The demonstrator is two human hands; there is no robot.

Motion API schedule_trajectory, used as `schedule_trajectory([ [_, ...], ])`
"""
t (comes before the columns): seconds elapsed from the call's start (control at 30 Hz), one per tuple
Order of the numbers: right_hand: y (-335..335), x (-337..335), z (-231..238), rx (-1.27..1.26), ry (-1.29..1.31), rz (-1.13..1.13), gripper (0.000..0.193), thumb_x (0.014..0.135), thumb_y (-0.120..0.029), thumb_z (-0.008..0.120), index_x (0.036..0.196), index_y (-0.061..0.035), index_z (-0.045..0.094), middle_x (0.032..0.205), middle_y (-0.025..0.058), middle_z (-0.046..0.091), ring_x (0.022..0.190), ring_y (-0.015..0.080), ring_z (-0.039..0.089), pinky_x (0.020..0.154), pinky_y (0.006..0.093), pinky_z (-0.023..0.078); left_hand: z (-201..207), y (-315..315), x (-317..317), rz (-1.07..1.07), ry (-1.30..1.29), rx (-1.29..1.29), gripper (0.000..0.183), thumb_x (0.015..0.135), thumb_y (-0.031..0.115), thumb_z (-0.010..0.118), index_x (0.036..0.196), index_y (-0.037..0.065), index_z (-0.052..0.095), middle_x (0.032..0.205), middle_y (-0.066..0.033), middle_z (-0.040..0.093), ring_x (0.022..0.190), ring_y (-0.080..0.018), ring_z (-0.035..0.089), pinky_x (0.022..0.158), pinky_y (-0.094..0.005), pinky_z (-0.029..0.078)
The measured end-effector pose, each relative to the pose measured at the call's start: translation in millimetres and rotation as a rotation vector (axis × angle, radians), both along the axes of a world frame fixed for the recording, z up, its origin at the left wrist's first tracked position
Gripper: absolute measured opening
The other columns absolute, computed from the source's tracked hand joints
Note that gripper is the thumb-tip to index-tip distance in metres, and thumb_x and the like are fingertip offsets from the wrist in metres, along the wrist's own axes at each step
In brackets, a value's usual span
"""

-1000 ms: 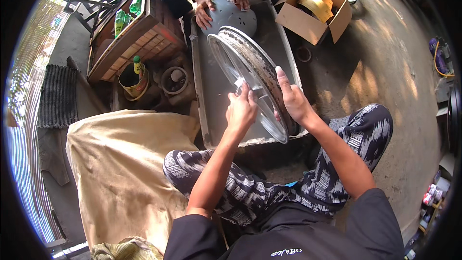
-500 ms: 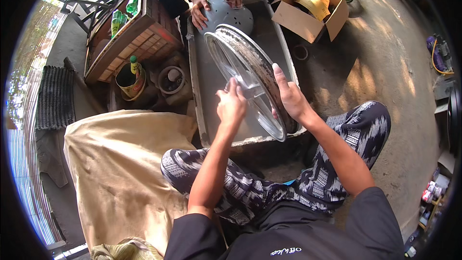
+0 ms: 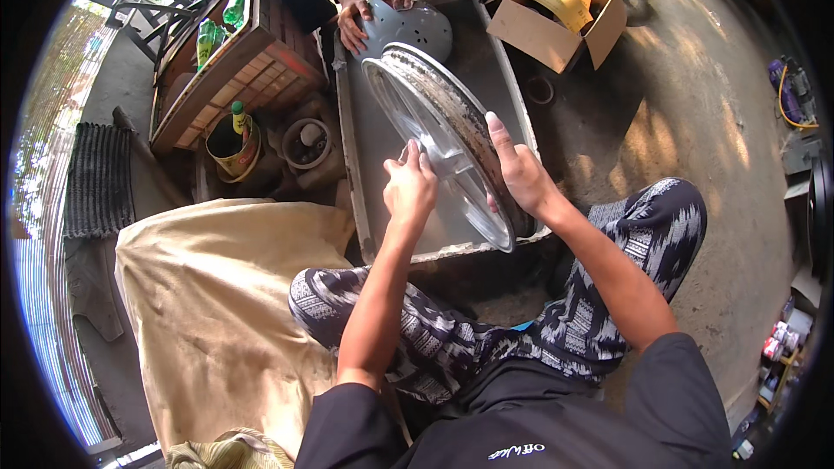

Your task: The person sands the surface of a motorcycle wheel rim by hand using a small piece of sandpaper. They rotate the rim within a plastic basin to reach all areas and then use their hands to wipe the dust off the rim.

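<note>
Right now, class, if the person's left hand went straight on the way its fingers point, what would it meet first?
Most likely the wheel, on its spoked side, for the left hand; depth is unclear, so contact may already exist.

Right hand point(image 3: 528, 177) gripping rim of silver spoked wheel point(image 3: 452, 102), thumb up along it. Wheel tilted over grey tray point(image 3: 372, 122), low end at tray's near edge, toward right corner. Left hand point(image 3: 412, 188) right by the spokes, fingers bunched; contact unclear. Co-worker's hands point(image 3: 352, 26) on grey perforated shell point(image 3: 408, 32), tray's far edge. Open cardboard box point(image 3: 528, 39) off far right corner. Round pot point(image 3: 291, 146) just beside left edge, yellow bucket point(image 3: 247, 158) left of it.
</note>
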State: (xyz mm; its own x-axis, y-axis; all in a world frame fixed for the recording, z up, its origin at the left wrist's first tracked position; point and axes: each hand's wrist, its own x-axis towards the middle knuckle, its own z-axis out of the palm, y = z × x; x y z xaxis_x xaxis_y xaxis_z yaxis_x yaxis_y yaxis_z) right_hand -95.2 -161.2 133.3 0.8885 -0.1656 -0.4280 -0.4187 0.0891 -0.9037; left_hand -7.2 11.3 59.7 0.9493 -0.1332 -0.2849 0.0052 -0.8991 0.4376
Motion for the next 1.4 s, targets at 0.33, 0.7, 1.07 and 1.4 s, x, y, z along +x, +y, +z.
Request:
schedule_trajectory([
  [0.33, -3, -2, -3, 0.008, 0.002, -0.004, 0.094, 0.094, -0.08, 0.03, 0.056, 0.0011, 0.059, 0.051, 0.011, 0.057, 0.048, 0.0209, 0.062, 0.051, 0.034, 0.052, 6, -9, -21, -0.17, -0.057, 0.056, 0.048, 0.104, 0.04, 0.043, 0.15, 0.025, 0.048, 0.122, -0.028, 0.051, 0.099, -0.0468, 0.067, 0.091, -0.0512, 0.053],
  [0.7, -1, -4, 1, 0.007, 0.037, 0.009, 0.095, 0.093, -0.082, 0.03, 0.056, 0.0011, 0.059, 0.051, 0.0106, 0.056, 0.048, 0.0211, 0.062, 0.051, 0.0341, 0.052, 5, 1, -3, -0.082, -0.055, -0.042, 0.047, 0.104, 0.039, 0.044, 0.148, 0.022, 0.051, 0.122, -0.0277, 0.052, 0.102, -0.0472, 0.066, 0.092, -0.0523, 0.052],
  [1.07, 0, -3, -2, -0.019, 0.001, 0.035, 0.096, 0.093, -0.082, 0.03, 0.057, 0.002, 0.059, 0.051, 0.0112, 0.057, 0.048, 0.0209, 0.063, 0.052, 0.0342, 0.053, 13, -6, -26, -0.178, -0.031, 0.057, 0.046, 0.104, 0.039, 0.045, 0.148, 0.027, 0.05, 0.118, -0.0267, 0.052, 0.099, -0.0475, 0.066, 0.089, -0.0519, 0.054],
  [1.4, 4, 0, -2, -0.008, 0.011, 0.042, 0.097, 0.092, -0.084, 0.03, 0.057, 0.0022, 0.06, 0.051, 0.0115, 0.057, 0.05, 0.0213, 0.063, 0.052, 0.034, 0.052, 1, 11, 5, -0.088, -0.123, -0.042, 0.046, 0.104, 0.038, 0.044, 0.145, 0.019, 0.051, 0.118, -0.0303, 0.053, 0.095, -0.0491, 0.067, 0.086, -0.0535, 0.055],
])
